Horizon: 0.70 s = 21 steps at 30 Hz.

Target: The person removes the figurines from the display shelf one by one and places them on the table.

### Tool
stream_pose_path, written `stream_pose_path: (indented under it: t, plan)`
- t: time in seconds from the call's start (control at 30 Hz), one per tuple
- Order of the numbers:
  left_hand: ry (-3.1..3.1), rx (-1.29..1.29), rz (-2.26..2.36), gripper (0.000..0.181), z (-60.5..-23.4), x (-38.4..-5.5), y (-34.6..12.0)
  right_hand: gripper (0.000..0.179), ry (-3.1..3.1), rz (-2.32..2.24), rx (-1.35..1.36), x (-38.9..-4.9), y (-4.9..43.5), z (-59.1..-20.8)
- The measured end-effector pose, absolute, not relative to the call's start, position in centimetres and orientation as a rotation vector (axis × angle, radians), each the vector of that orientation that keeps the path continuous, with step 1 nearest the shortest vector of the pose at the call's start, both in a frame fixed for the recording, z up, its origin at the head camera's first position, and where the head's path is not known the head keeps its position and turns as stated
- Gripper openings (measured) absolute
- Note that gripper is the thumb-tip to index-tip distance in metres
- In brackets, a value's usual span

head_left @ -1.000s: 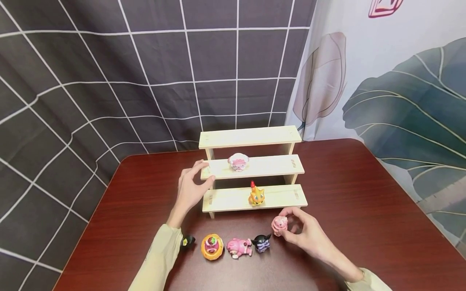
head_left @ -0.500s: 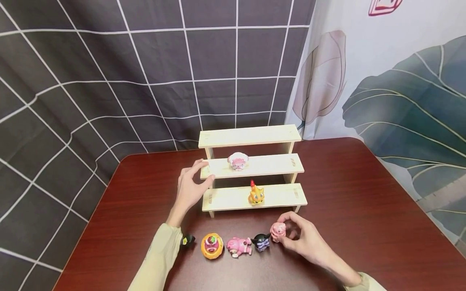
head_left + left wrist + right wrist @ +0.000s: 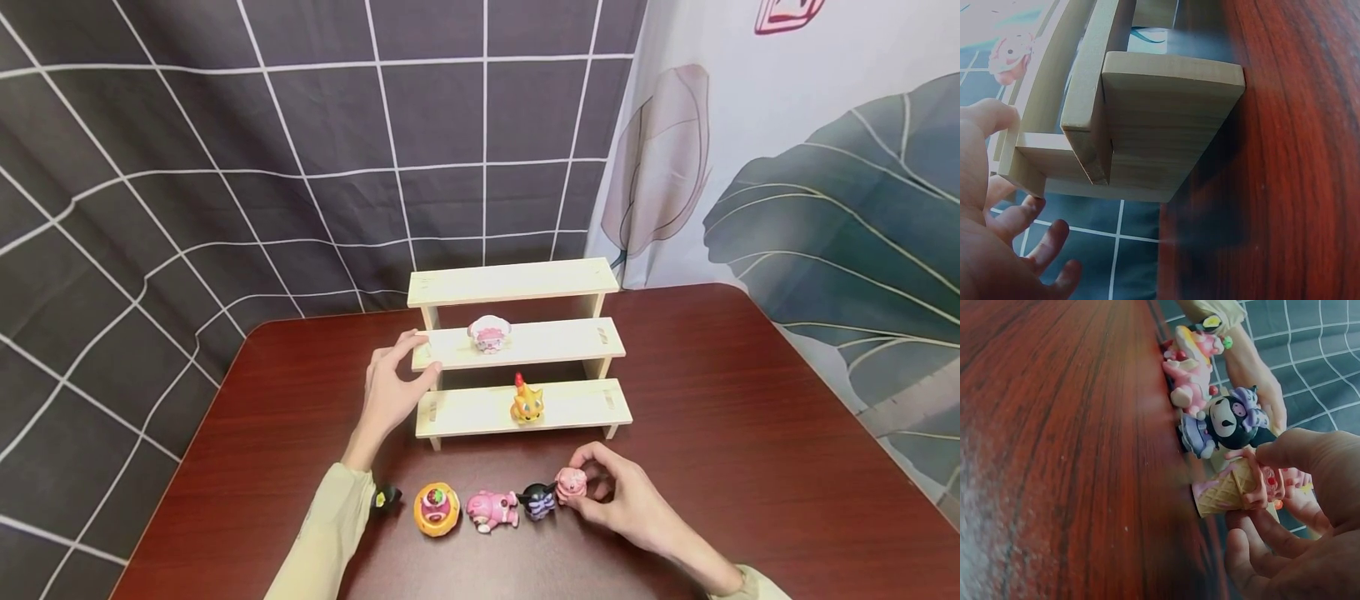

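Two hands reach over a red-brown table (image 3: 750,417), its left edge apart from the left sleeve (image 3: 322,525). The left hand (image 3: 393,387) grips the left end of a wooden shelf's middle step (image 3: 562,340). A strip of tabletop lies between the shelf (image 3: 465,410) and a row of toys: a dark toy (image 3: 387,497) partly hidden by the sleeve, an orange toy (image 3: 437,508), a pink toy (image 3: 491,508), a black toy (image 3: 538,502). Just beside the last, the right hand (image 3: 626,496) narrowly pinches a pink cone toy (image 3: 570,485); whether it touches the table I cannot tell. Tabletop stretches onward to the right edge. The middle step bears a white toy (image 3: 489,335), the lowest a yellow toy (image 3: 528,406).
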<state>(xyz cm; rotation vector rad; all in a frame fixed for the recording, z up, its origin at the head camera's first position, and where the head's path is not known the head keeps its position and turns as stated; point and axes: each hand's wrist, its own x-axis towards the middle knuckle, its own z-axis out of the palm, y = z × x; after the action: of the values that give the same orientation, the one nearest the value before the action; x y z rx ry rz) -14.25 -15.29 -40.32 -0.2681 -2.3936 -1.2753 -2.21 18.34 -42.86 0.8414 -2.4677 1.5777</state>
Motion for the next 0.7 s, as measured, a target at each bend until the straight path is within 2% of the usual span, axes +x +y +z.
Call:
stream_pose_path:
  t: [0.37,0.7]
  plan:
    - [-2.392,-0.263,-1.277,0.042,-40.42,-14.19,-15.31,0.04,-2.491,1.565,0.943,-2.33,18.59,-43.32]
    - [-2.395,-0.261,-1.281,0.042,-40.32,-14.24,-15.28,0.042,-2.532,1.551,0.926,-2.39,18.9,-43.25]
